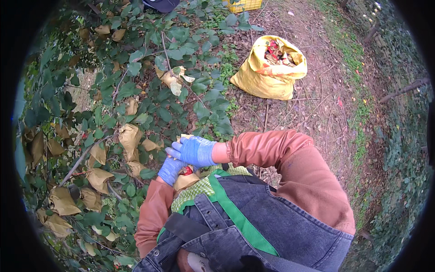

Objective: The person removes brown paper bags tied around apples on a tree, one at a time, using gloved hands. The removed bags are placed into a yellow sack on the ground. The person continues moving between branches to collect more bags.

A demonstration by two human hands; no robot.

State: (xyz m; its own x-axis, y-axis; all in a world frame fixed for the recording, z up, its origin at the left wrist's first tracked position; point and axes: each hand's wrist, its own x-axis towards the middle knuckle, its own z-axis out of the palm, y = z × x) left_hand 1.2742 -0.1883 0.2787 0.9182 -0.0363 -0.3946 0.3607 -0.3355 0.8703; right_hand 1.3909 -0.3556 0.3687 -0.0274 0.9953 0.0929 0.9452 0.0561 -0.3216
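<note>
Both my hands wear blue gloves and meet in front of my waist, beside the branches. My right hand lies across the top, fingers curled over a tan paper fruit bag whose edge pokes out past them. Beneath it, my left hand is closed on the same bag, mostly covered. Something red shows just under the hands, above more tan paper resting against the green checked cloth on my front. What the bag contains is hidden by the gloves.
Leafy branches at left carry several tan bags, among them a hanging paper bag close to my left hand. A yellow sack of red and tan paper scraps stands ahead on the ground. Beyond are a yellow crate and a dark cap-like item.
</note>
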